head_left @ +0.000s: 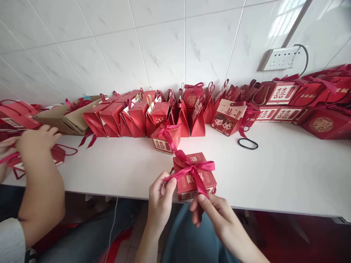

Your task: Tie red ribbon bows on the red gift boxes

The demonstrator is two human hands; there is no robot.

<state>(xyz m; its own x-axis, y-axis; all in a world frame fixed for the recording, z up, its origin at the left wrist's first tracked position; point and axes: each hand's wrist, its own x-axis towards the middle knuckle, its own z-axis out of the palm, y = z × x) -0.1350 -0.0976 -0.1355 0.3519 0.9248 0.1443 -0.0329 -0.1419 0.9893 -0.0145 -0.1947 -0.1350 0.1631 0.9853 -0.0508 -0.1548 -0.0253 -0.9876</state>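
A red gift box (182,173) with gold characters sits at the table's front edge before me. On its top a dark pink ribbon (193,168) is tied in a bow with two loops and two tails. My left hand (161,191) pinches the left tail between thumb and finger. The other tail, hanging over the front of the box, is pinched by my right hand (207,208). Just behind stands a smaller red box (163,144) with a white label and its own ribbon bow.
Along the tiled wall stand several red gift boxes (137,118). A cartoon-printed box (226,118) is right of centre, near a black elastic band (248,143). At left, a co-worker's hand (38,140) handles another red box beside a cardboard carton (65,118).
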